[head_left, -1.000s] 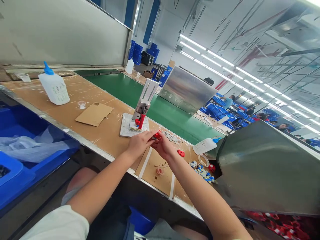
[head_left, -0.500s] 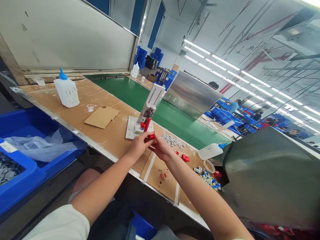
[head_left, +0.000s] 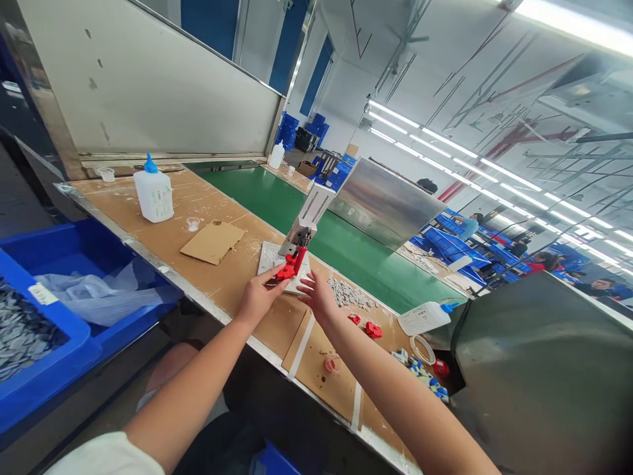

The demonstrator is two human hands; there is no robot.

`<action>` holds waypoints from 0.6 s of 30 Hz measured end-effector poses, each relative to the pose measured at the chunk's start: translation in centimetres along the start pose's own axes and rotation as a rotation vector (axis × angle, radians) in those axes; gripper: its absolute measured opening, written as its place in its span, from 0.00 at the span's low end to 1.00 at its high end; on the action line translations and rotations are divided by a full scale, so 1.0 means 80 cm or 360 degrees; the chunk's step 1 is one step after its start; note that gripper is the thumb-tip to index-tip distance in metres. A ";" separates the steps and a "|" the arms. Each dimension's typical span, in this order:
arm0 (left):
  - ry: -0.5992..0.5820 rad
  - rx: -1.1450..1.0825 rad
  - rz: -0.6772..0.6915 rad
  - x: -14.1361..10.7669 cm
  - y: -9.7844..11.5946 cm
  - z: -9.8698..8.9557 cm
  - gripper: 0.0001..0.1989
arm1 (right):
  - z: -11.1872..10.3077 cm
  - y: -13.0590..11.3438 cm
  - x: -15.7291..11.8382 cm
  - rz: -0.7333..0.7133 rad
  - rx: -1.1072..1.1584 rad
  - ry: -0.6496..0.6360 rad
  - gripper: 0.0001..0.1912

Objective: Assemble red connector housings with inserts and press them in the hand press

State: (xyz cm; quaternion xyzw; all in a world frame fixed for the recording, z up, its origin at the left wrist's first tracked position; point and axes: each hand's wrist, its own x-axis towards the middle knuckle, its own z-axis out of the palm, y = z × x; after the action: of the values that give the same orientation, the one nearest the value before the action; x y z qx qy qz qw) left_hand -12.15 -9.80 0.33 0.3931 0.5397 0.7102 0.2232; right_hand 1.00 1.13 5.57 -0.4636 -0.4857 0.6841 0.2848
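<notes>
A toggle clamp press [head_left: 312,208] with a red handle [head_left: 300,259] stands on a pale base plate [head_left: 268,256] at the bench's middle. My left hand [head_left: 257,298] pinches a small red plastic part [head_left: 283,272] at the front of the press, over the plate. Its exact seating under the clamp is hidden. My right hand [head_left: 319,297] is open beside the plate, fingers apart and just right of the handle, holding nothing. Small grey pieces [head_left: 351,293] lie in a pile beyond it. Two more red plastic parts [head_left: 373,330] rest on the bench to the right.
A white glue bottle [head_left: 154,198] and torn cardboard [head_left: 212,242] sit at left. Another bottle [head_left: 424,318], a tape roll [head_left: 421,350] and blue-yellow pieces [head_left: 430,382] are at right. Behind runs a green conveyor belt [head_left: 237,191]. Blue bins [head_left: 74,336] stand lower left.
Both hands were together around the red part in front of the press. Now my left hand has it against the press, and my right hand has come away with fingers spread. The view has shifted slightly.
</notes>
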 end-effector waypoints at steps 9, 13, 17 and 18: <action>-0.0004 -0.0007 -0.0125 0.001 -0.030 -0.030 0.35 | 0.007 -0.084 -0.013 -0.0362 0.0074 -0.0589 0.28; -0.0042 0.0073 -0.0135 0.003 -0.035 -0.029 0.26 | 0.024 -0.160 0.001 -0.0803 0.0142 -0.0662 0.23; -0.0056 0.0067 -0.0170 0.006 -0.038 -0.030 0.23 | 0.019 -0.168 0.043 -0.0938 -0.0135 -0.0333 0.21; -0.0050 0.0056 -0.0181 0.006 -0.038 -0.030 0.23 | 0.014 -0.154 0.052 -0.0949 -0.0230 -0.0157 0.20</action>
State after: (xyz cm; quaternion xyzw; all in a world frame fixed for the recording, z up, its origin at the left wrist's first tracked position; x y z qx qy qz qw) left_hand -14.72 -9.89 -2.67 0.3767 0.5700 0.6805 0.2647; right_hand -2.45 8.71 15.60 -0.2859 -0.6609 0.5558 0.4155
